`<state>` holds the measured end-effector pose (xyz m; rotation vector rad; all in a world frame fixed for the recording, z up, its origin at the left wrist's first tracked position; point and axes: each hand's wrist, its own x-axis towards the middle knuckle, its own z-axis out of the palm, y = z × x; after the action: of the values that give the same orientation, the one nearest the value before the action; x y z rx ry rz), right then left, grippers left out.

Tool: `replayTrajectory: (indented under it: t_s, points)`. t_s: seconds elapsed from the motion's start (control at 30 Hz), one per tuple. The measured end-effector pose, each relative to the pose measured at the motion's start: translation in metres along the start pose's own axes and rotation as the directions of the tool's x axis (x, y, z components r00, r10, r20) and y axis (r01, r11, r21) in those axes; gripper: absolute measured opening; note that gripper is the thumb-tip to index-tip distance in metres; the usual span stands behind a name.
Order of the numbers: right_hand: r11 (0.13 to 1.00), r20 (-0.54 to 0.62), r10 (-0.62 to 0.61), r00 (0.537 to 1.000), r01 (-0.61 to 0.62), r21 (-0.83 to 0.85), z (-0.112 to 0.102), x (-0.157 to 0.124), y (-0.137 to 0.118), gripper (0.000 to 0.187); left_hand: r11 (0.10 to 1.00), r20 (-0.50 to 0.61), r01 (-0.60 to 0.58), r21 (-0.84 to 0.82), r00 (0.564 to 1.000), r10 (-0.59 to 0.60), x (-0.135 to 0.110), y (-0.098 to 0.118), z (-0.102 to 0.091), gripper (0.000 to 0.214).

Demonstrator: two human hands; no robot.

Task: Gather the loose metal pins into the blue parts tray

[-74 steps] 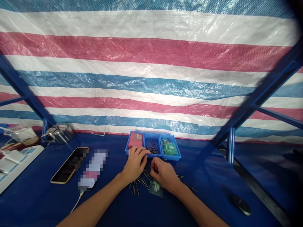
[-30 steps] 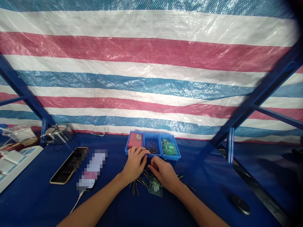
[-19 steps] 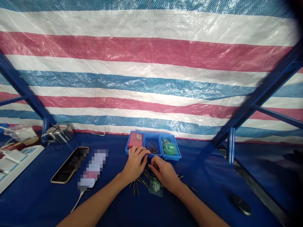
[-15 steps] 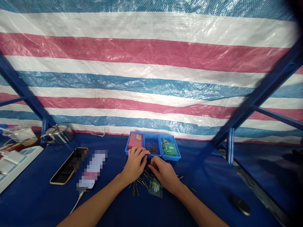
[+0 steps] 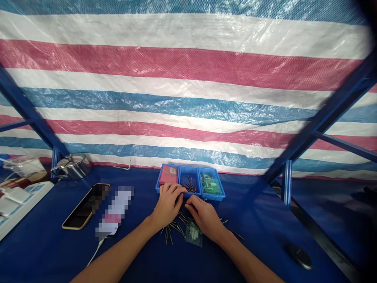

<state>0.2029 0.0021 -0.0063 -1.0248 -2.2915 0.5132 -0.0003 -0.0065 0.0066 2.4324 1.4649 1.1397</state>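
Thin dark pins [image 5: 173,227] lie scattered on the table.

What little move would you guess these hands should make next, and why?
Probably the right hand should pinch one thin pin from the loose pile on the blue cloth and lift it toward the middle bin, which already holds similar pins. Both hands rest on that pile; the left hand lies just before the bins.

Single head-worn view looked forward and down across the blue table [image 5: 241,220], hands near, striped tarp [image 5: 188,90] filling background.
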Motion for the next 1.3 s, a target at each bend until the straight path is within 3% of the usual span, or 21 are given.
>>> replayTrajectory:
  t_s: [1.3]
  points:
    - [0.998,0.024,0.002,1.000,0.000,-0.069,-0.0004,-0.0011,0.0000,0.014,1.000,0.005,0.003,0.003,1.000,-0.003,-0.0006,-0.0011,0.0001,0.026]
